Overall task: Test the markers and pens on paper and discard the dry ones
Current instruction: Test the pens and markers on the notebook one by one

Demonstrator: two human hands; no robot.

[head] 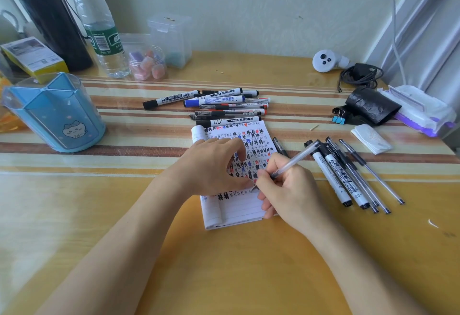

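Right hand (286,190) is gripping a clear pen (293,161) in a writing hold, fingers closed round the lower barrel, tip touching the notepad (239,205) at the end of the last row of hash marks. Judgement: it is testing this pen on the next free spot.

Left hand (211,165) is lying on the pad, fingers curled and loose, holding nothing; likely pinning the page so it does not slide or curl.

At 3 o'clock of the right hand, a fanned group of pens (353,177) is lying near it, apart from the rest; probably one sorted set.

At 12 o'clock, past the pad's far edge, a second pile of markers (214,105) is lying. Which pile is untested, cannot tell.

At 10 o'clock, well apart, a blue holder (57,115) is standing.
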